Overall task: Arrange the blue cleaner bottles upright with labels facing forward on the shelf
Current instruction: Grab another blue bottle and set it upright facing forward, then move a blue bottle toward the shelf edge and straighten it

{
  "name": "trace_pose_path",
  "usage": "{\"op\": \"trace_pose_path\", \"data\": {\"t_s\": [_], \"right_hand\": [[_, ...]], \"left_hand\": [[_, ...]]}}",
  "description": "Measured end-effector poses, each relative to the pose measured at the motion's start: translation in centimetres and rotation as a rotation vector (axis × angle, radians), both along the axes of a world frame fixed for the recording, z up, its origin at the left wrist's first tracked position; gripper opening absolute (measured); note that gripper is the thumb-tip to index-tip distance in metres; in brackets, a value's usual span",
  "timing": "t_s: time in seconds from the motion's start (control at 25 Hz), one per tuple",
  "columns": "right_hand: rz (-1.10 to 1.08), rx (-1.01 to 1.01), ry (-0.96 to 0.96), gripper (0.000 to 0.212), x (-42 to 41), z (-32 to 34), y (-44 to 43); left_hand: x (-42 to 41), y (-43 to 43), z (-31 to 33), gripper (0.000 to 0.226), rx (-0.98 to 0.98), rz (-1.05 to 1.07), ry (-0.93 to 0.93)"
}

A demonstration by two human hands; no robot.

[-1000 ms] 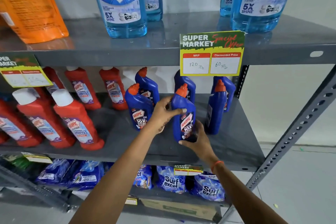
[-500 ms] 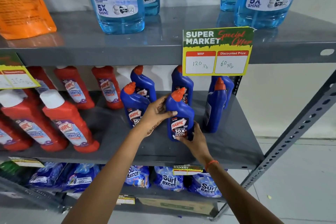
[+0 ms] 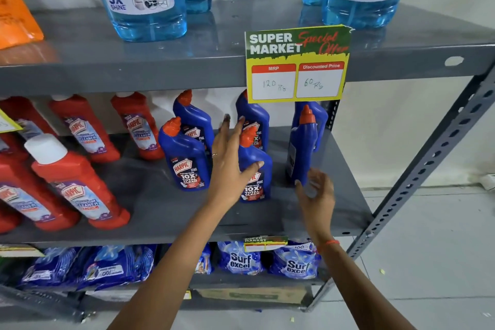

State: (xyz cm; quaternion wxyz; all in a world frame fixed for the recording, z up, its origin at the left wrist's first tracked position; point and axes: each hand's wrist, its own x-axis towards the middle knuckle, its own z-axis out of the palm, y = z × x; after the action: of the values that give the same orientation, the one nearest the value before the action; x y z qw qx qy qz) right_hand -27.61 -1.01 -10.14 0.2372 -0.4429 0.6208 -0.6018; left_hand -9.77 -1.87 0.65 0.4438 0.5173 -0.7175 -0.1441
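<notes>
Seemingly both hands flank the upright blue bottle.

Just right of the left hand, its thumb lying across it, the front blue bottle is showing "HARPIC", partly covered, over "POWER PLUS 10X TOTAL CLEAN". Just left of that hand, a second blue bottle is showing the same wording. Farther left, the red bottles are reading "HARPIC BATHROOM CLEANER". Above the right hand, the price sign is reading "SUPER MARKET Special Offer", "MRP 120 Rs", "Discounted Price 60 Rs". Higher up, pale blue bottles are showing "5X SHINE". Below both hands, packets are reading "Surf excel"
</notes>
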Motion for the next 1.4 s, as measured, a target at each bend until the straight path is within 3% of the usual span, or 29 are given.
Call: {"op": "trace_pose_path", "data": {"t_s": [0.12, 0.24, 0.44, 0.6, 0.72, 0.84, 0.96, 1.12, 1.16, 1.28, 1.4], "right_hand": [[0.016, 0.137, -0.007, 0.059, -1.4, 0.1, -2.4], [0.113, 0.169, 0.037, 0.058, -1.9, -0.4, -3.9], [0.208, 0.145, 0.077, 0.039, -3.1, 0.1, -5.0], [0.217, 0.093, 0.088, 0.03, -4.3, -0.1, -3.9], [0.203, 0.115, -0.05, 0.028, -4.7, 0.5, -2.4], [0.256, 0.089, -0.095, 0.03, -4.9, 1.3, -1.8], [0.32, 0.091, -0.058, 0.035, -5.3, 1.9, -1.4], [0.29, 0.244, 0.268, 0.103, -4.4, 2.4, -1.0], [0.277, 0.256, 0.325, 0.11, -3.8, 2.2, -0.7], [0.253, 0.197, 0.31, 0.1, -3.8, 1.9, -0.7], [0.27, 0.115, 0.115, 0.08, -5.1, 2.0, -0.5]], "left_hand": [[-3.6, 0.6, 1.1, 0.081, -0.143, -0.019, -0.082], [-7.6, 0.3, 1.1, 0.079, -0.11, -0.113, -0.063], [-11.5, -2.7, 0.0, 0.078, 0.351, -0.023, 0.042], [-11.9, -4.3, 0.1, 0.076, 0.473, -0.003, 0.09], [-10.5, -5.6, 0.9, 0.081, 0.559, -0.201, 0.147], [-9.4, -6.3, 2.4, 0.068, 0.674, -0.377, 0.098], [-10.1, -6.0, 2.6, 0.053, 0.565, -0.258, 0.103], [-12.9, -5.1, 1.0, 0.062, 0.395, 0.168, 0.089], [-13.4, -4.9, 0.8, 0.065, 0.393, 0.229, 0.095], [-13.9, -5.1, 0.3, 0.071, 0.429, 0.272, 0.133], [-13.1, -5.4, 0.3, 0.045, 0.547, -0.006, 0.397]]}}
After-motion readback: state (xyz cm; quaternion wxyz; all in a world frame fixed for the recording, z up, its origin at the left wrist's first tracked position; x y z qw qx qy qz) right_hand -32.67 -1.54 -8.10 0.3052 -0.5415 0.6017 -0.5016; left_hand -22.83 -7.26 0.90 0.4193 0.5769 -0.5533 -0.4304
